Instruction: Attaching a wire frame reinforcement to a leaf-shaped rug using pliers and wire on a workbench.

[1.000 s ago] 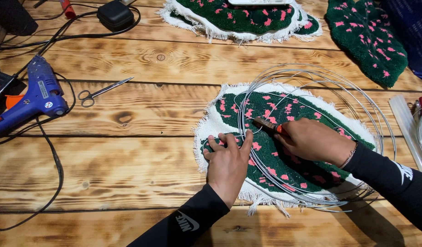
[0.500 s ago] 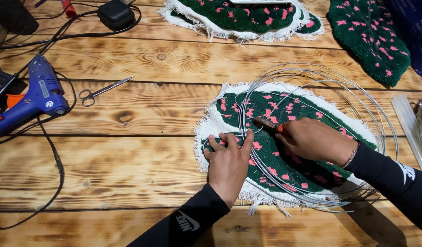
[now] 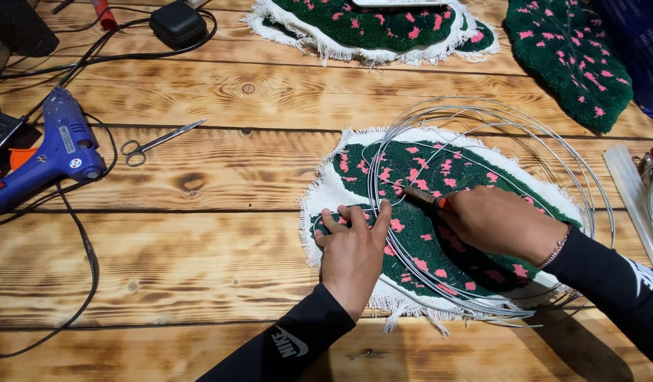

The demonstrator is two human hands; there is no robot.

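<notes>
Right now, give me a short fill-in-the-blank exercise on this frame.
1. The left hand presses flat on the green and ____ tufted piece.
2. The right hand holds a red-handled tool against the coil of ____ lying on that piece.
3. The scissors lie right of the ____ glue gun.

Missing words: pink; wire; blue

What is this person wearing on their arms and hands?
Both hands, the left hand and the right hand, are bare, without gloves. Each arm has a tight black long sleeve bearing a small white logo. A thin beaded bracelet sits at the right wrist.
</notes>
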